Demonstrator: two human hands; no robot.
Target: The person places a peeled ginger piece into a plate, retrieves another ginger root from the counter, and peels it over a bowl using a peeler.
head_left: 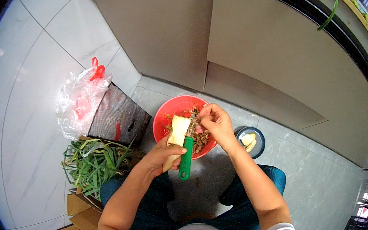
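Over a red basin (160, 127) on the floor, my left hand (167, 155) is closed around a long pale root vegetable (179, 130) with brownish skin at its lower end. The same hand also holds a green-handled peeler (186, 158), which lies along the vegetable's right side. My right hand (215, 121) is pinched at the basin's right side, above brown peelings (200, 141). Whatever its fingertips grip is too small to name. Pale peeled pieces (248, 140) rest in a dark-rimmed bowl (261, 148) right of the basin.
Left of the basin stands a dark mesh bin (119, 113) with a clear plastic bag (77, 103) over it. Green leafy stalks (93, 165) fill a cardboard box (83, 213) near my left knee. Grey cabinets (276, 44) rise beyond the basin. Green leaves (332, 2) hang from the counter.
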